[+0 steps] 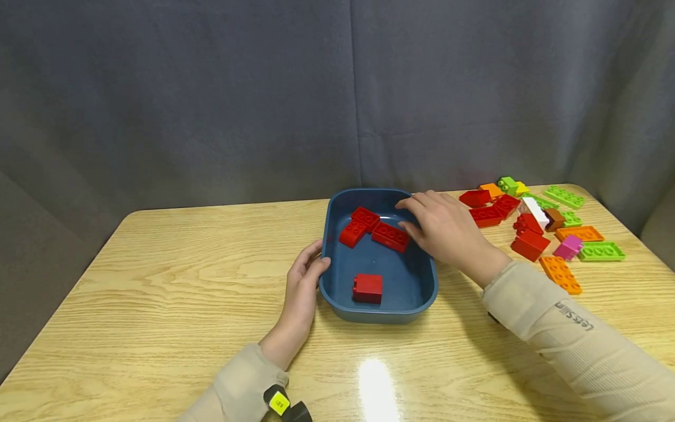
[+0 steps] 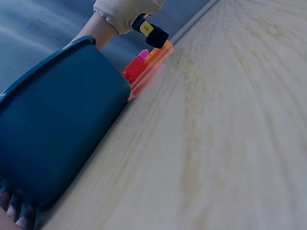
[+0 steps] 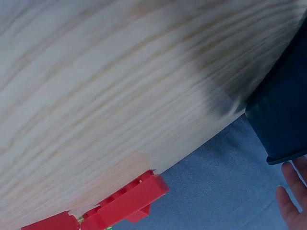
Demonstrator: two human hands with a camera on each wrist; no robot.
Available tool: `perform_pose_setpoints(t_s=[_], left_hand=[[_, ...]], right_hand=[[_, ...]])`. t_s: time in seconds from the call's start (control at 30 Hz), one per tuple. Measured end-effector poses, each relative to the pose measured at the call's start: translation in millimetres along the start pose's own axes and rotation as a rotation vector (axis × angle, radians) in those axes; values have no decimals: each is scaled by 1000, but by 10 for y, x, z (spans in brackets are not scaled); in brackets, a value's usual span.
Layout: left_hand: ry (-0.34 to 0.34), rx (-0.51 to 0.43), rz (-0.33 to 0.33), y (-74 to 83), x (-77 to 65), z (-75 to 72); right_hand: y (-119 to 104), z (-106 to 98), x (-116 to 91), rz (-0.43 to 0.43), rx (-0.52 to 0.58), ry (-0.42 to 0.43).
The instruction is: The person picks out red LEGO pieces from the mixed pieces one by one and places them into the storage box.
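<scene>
A deep blue plastic tub stands on the wooden table with several red toy bricks inside. Two red bricks, an upper one and a lower one, lie against each other near the far left. A longer studded brick is beside them, and a red block lies at the near end. My left hand grips the tub's left side, thumb at the rim and fingers along the outer wall. Over the far right rim reaches my right hand, fingers and thumb apart, with no brick visible between them.
Right of the tub lies a loose pile of bricks, among them a red block, an orange plate, a green plate, a magenta brick and a white brick. A grey curtain hangs behind the table.
</scene>
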State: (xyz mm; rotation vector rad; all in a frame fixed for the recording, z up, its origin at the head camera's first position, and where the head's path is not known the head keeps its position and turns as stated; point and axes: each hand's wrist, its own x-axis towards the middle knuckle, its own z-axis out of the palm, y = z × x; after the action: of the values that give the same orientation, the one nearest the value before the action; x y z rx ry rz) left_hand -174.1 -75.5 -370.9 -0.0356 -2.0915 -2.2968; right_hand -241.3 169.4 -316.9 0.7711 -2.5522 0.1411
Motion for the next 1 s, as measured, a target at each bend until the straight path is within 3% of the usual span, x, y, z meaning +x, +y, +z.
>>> perform_pose_setpoints(t_s=[0.57,1.0], left_hand=[[4,-2,-3,3,6,10],[11,-2,-5,3,8,7]], right_hand=[[27,-40,-65,51,-34,35],[152,-366,-266,110,-68,62]])
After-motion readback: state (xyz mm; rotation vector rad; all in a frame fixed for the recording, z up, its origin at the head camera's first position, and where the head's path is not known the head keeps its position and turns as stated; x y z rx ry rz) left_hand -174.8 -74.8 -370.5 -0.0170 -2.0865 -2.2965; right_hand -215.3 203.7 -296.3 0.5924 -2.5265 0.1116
